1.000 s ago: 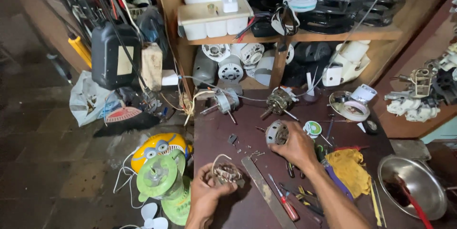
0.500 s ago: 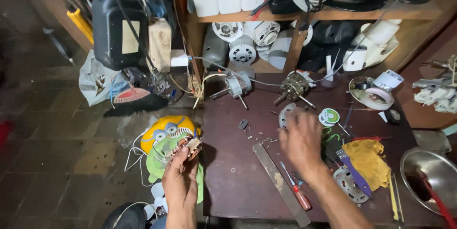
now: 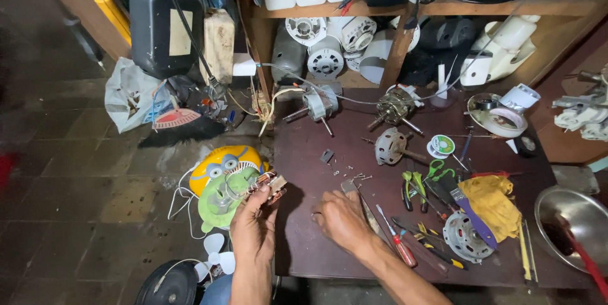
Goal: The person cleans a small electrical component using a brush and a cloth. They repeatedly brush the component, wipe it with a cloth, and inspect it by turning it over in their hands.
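Observation:
My left hand holds a small motor stator with copper windings up beyond the left edge of the dark brown table. My right hand rests on the table near its front, fingers curled over a spot by several tiny screws; whether it grips anything is hidden. A flat metal file lies just beside that hand. A round fan motor housing with a shaft sits further back on the table.
A red-handled screwdriver, green-handled pliers, a yellow cloth, another motor part and a solder spool lie right. A metal bowl stands far right. A yellow and green fan body lies on the floor left. Shelves of parts stand behind.
My right hand pulled back from the round motor housing toward the table's front. My left hand carried the stator off the table's left edge and lifted it.

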